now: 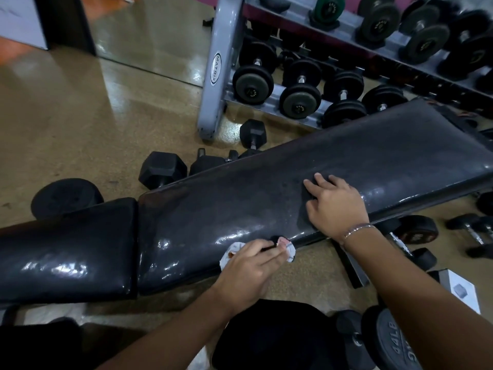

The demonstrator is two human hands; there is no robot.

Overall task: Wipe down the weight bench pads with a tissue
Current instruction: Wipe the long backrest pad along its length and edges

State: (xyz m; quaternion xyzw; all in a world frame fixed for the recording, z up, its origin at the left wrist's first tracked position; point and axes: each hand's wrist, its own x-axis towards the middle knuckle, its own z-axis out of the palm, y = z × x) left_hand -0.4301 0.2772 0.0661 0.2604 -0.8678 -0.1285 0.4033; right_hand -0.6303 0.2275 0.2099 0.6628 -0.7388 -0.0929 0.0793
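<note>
A black weight bench runs across the view, with a long back pad [266, 193] and a shorter seat pad [66, 252] to its left. My left hand [248, 271] presses a crumpled white tissue [289, 251] against the near edge of the back pad, fingers curled over it. My right hand [333, 204] lies flat on top of the back pad, fingers spread, a bracelet on its wrist.
A grey dumbbell rack [213, 76] full of dumbbells stands behind the bench. Hex dumbbells [162, 169] lie on the floor beyond the pad. More dumbbells [416, 231] and a white box [461, 289] lie at the right. A weight plate [66, 196] sits on the floor at the left.
</note>
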